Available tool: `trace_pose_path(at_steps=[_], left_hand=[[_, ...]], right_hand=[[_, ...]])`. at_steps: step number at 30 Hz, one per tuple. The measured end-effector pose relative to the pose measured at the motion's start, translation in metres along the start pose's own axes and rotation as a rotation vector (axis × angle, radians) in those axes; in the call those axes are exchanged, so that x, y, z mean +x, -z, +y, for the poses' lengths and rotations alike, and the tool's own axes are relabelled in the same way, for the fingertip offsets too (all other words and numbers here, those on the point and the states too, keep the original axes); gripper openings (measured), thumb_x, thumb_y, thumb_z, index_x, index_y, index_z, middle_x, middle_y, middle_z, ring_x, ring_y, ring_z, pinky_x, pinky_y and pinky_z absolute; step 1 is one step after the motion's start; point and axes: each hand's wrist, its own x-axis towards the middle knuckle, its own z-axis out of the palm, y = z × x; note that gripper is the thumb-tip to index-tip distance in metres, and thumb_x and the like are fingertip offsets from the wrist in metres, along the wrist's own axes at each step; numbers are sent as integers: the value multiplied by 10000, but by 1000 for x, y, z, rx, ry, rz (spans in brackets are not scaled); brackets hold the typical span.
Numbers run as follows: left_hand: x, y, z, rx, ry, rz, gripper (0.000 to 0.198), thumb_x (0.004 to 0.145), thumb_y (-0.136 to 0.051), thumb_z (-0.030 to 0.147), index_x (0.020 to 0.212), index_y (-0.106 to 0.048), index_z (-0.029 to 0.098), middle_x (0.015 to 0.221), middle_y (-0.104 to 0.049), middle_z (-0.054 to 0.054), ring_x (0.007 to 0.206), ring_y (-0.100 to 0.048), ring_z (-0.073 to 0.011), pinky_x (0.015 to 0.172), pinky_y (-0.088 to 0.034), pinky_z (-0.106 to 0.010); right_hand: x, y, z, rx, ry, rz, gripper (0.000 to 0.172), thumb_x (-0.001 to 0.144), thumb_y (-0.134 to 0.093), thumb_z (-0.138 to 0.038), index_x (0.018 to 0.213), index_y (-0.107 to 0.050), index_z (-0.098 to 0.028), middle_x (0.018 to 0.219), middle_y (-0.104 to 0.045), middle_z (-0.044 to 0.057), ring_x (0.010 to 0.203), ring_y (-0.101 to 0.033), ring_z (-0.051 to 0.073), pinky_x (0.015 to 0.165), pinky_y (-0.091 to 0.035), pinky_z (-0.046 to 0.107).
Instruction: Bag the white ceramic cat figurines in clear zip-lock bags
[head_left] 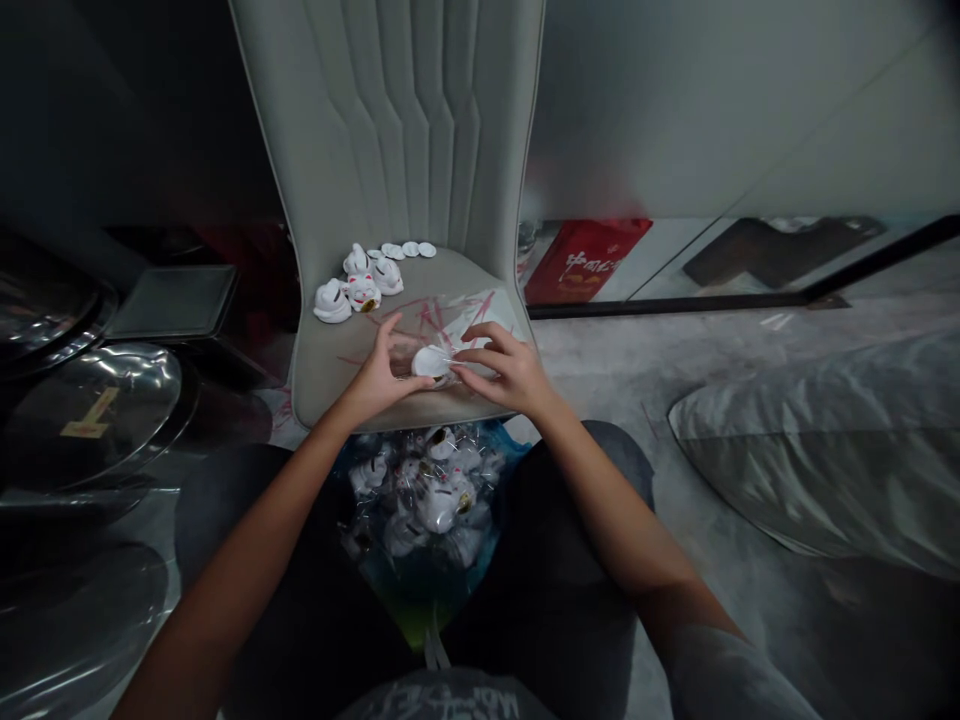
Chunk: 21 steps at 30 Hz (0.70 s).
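Over the front of the seat, a white lucky cat figurine [430, 362] lies in a clear plastic bag [451, 375], its face not visible. My left hand [381, 378] curves round its left side, thumb along the near edge and index finger raised. From the right, my right hand [506, 368] pinches the bag's plastic beside the figurine. Further back on the seat stand several unwrapped lucky cat figurines [363, 292] in a cluster. Behind them is a row of small white discs [410, 249]. Thin red strips [431, 315] and more clear film lie just beyond my hands.
A grey padded chair [405, 130] faces me. Between my knees hangs a blue bag [397, 580] full of several wrapped cat figurines [442, 500]. Shiny lidded bins [97, 410] stand at left. On the right are a red bag [585, 260] behind glass and a grey cover [825, 450].
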Motion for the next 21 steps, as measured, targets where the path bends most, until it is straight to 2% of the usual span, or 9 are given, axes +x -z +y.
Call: trace_pose_path(at_steps=[5,11,15,21], left_hand=[[4,-2,-6,-60,19,-15,1066,630,-910,311,1501,-297,274,1138,-683,-100,977,-708,-231,917,-575,-440],[3,0,1,-16,50,-5,935,631,-898,255,1427,-408,251,1131,-692,-80,944,-716,-216,868,-600,-403],[3,2,4,17,68,-11,862,635,-886,243,1383,-458,222,1151,-698,-87,914,-713,-193,843,-593,-357],[4,2,6,37,98,-34,803,646,-873,309,1352,-505,200,1140,-715,-95,866,-703,-184,826,-569,-346]], right_hand=[[3,7,-1,-152,40,-75,329,1005,-518,-425,1058,-760,-208,1155,-672,122,734,-643,147,633,-516,290],[6,14,-8,-308,47,-182,368,1050,-428,-391,1225,-710,-231,1245,-664,108,683,-614,123,611,-473,285],[5,14,-6,-371,50,-164,362,1058,-426,-383,1283,-675,-245,1231,-682,100,688,-623,126,600,-465,281],[2,12,3,-317,69,-109,297,1047,-475,-365,1193,-696,-228,1088,-722,94,697,-643,137,615,-484,281]])
